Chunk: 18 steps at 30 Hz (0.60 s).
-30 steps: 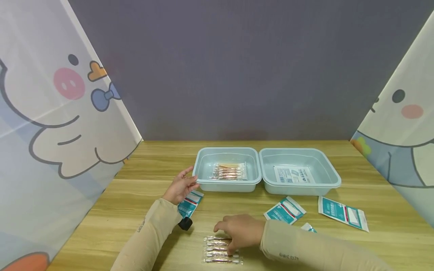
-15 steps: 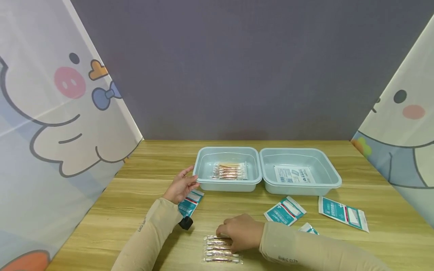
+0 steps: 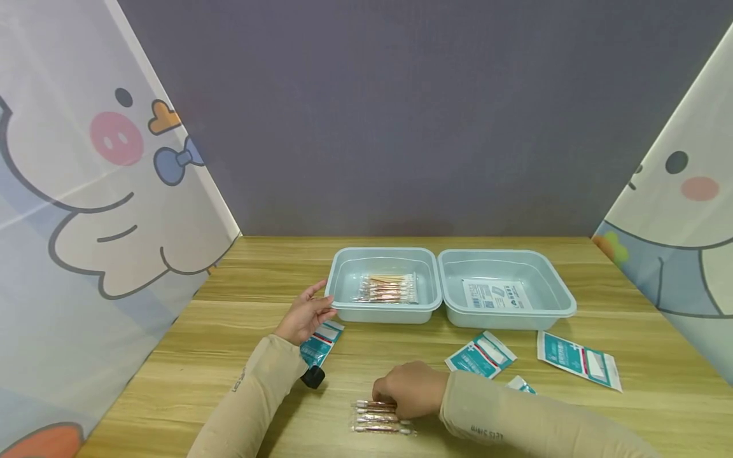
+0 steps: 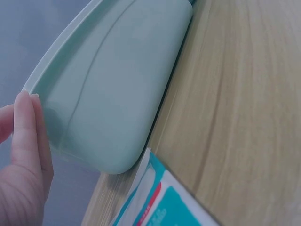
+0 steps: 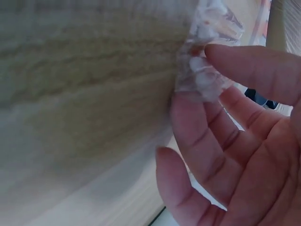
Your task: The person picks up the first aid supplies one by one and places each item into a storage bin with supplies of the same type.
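My right hand is low over the table, pinching the right end of a clear strip of individually wrapped cotton swabs. In the right wrist view, the thumb and fingers close round the crinkled plastic with white swab tips. My left hand touches the front left corner of a pale blue plastic tub; its fingers are mostly straight, tips at the rim in the left wrist view. Inside that tub lie more wrapped swabs.
A second pale blue tub stands to the right with a printed sheet inside. Teal and white packets lie on the table, another packet further right, and one packet beside my left hand. A grey wall rises behind.
My right hand has drawn its fingers in on the swab strip, and the strip has shifted a little to the right and away from me. My left hand stays at the tub rim.
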Tool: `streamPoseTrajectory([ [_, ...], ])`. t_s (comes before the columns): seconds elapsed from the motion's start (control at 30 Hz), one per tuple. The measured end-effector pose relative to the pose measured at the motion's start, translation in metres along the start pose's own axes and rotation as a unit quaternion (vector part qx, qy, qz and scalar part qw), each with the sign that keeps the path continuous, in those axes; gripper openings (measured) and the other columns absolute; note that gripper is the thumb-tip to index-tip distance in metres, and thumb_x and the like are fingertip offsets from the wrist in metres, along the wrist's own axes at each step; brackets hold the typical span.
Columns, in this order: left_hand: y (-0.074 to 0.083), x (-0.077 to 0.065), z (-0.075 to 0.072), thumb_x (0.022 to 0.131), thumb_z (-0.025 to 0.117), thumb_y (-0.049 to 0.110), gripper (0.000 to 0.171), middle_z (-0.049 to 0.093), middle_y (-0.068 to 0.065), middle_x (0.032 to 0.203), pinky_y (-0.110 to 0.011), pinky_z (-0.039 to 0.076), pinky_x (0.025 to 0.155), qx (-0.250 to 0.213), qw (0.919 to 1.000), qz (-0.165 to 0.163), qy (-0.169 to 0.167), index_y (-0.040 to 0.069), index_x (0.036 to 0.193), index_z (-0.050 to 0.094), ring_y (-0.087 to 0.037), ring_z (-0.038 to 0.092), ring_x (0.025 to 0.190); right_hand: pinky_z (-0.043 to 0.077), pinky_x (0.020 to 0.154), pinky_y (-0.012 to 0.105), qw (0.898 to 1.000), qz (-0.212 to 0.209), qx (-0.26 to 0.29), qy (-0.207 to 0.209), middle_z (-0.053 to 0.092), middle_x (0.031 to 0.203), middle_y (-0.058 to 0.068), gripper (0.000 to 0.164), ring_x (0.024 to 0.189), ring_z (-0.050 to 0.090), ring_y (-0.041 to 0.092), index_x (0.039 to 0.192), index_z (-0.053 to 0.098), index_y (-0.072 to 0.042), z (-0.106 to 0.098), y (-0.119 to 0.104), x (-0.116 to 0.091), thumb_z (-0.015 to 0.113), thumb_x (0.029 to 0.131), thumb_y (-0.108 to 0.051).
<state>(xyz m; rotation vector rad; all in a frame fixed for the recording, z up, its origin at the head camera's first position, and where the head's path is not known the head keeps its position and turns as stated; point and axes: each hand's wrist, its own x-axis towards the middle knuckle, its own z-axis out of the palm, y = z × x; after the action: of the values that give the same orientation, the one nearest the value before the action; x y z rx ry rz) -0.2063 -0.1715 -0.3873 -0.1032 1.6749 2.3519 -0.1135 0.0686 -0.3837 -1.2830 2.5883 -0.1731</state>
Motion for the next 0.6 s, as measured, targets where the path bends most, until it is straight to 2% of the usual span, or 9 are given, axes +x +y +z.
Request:
streamPoseTrajectory([
  [0.13,0.0,0.001,0.0,0.098,0.045,-0.006,0.062,0.055,-0.01,0.093,-0.016,0.056,0.068,0.002,1.0,0.001,-0.001,0.003,0.152,0.015,-0.008,0.061,0.065,0.04,0.052,0.017,0.999,-0.001,0.034,-0.016,0.05,0.068,-0.015,0.035,0.062,0.044,0.001,0.091,0.067,-0.022,-0.001,0.002,0.001,0.075,0.064,-0.001],
  [0.3,0.0,0.001,-0.001,0.098,0.045,-0.006,0.061,0.056,-0.009,0.089,-0.017,0.056,0.068,0.001,1.0,-0.001,0.0,0.002,0.152,0.016,-0.009,0.061,0.065,0.04,0.055,0.013,0.995,-0.008,0.095,-0.031,0.051,0.069,-0.015,0.027,0.062,0.044,-0.002,0.086,0.066,-0.018,-0.002,0.007,0.002,0.074,0.067,0.0],
  [0.43,-0.001,0.001,-0.001,0.099,0.044,-0.006,0.061,0.057,-0.007,0.086,-0.016,0.056,0.067,-0.004,1.0,-0.009,-0.003,0.002,0.152,0.015,-0.008,0.061,0.065,0.042,0.061,0.011,0.986,-0.019,0.161,-0.035,0.053,0.071,-0.015,0.021,0.064,0.046,-0.003,0.087,0.066,-0.015,-0.002,0.011,0.0,0.074,0.073,-0.001],
  [0.6,0.0,0.001,-0.001,0.099,0.044,-0.006,0.06,0.057,-0.007,0.087,-0.015,0.056,0.067,-0.003,1.0,-0.008,-0.006,0.001,0.151,0.015,-0.008,0.061,0.065,0.042,0.057,0.013,0.974,-0.025,0.223,-0.024,0.049,0.068,-0.015,0.019,0.06,0.043,-0.003,0.091,0.066,-0.012,-0.005,0.015,-0.001,0.072,0.077,0.0],
])
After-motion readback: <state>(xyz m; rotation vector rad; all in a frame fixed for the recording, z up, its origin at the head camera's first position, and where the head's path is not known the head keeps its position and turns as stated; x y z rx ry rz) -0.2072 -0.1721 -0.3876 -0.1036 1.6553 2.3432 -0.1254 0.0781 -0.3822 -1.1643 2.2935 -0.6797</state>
